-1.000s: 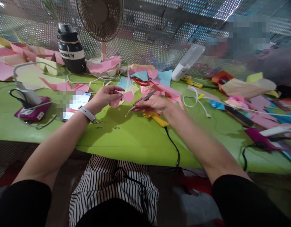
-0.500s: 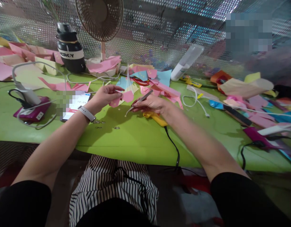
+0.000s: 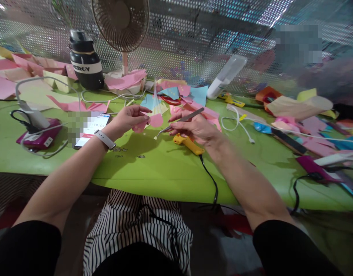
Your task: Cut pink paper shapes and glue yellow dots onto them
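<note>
Between its fingertips my left hand pinches a piece of pink paper, above the green table. A pair of bent-tip tweezers is gripped in my right hand, the tip pointing left. At that tip is a tiny pale yellow piece, too small to name. Beneath my right hand lies a yellow glue gun with a black cord. Several tiny metal-looking bits are scattered near my left wrist.
Left of my forearm are a phone and a purple power strip with cables. Behind stand a black bottle and a fan. Coloured paper sheets lie at the back; a white cable curls at right.
My right hand has shifted slightly right, and the tweezers lie at a flatter angle. The pale piece at their tip shows more clearly. My left hand stays nearly in place with the paper.
</note>
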### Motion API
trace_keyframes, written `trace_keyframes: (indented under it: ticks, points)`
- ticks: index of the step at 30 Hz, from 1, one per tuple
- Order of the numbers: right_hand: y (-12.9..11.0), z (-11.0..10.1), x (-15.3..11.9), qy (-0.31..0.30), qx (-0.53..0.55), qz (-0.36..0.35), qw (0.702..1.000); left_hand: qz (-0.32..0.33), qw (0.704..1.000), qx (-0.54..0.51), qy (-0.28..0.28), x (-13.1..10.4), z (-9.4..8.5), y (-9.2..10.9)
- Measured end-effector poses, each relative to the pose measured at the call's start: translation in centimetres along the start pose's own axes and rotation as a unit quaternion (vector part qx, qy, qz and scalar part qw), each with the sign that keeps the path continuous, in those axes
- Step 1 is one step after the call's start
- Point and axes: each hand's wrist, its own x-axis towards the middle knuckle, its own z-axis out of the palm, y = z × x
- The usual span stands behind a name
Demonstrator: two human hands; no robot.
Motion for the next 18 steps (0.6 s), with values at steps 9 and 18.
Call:
trace_keyframes:
  ticks: [9, 18]
  points:
    - [-0.9, -0.3, -1.6, 0.03, -0.032, -0.092, 0.995, -0.01, 0.994, 0.031, -0.103, -0.5, 0.5, 0.6]
    - [-0.6, -0.3, -1.3, 0.041, -0.042, -0.104, 0.993, -0.01, 0.992, 0.031, -0.12, -0.6, 0.8, 0.8]
